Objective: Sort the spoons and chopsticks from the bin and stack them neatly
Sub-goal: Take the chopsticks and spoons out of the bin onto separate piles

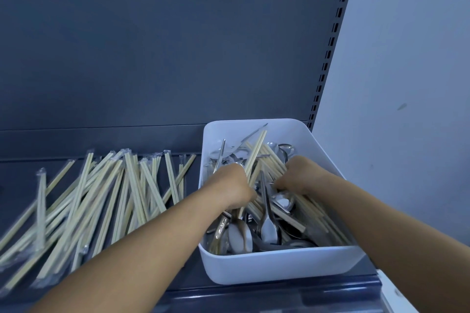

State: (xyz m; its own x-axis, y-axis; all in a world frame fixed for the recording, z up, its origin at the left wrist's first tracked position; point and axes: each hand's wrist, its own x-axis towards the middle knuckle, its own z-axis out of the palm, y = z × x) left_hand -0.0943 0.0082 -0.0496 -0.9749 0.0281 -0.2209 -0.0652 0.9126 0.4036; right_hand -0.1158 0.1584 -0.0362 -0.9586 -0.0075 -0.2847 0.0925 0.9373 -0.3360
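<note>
A white plastic bin (277, 265) stands on the dark shelf at the right. It holds a jumble of metal spoons (268, 230) and wrapped bamboo chopsticks (273, 157). Both my hands are inside the bin. My left hand (232, 185) grips a bundle of chopsticks that sticks up toward the bin's far wall. My right hand (297, 175) has its fingers curled down into the chopsticks beside it, and what they hold is hidden. A loose spread of wrapped chopsticks (101, 201) lies on the shelf to the left of the bin.
A dark back panel (165, 46) rises behind the shelf (188, 284), with a slotted upright (328, 53) at its right edge. A pale wall (407, 58) lies to the right. The bin sits close to the shelf's front edge and right end.
</note>
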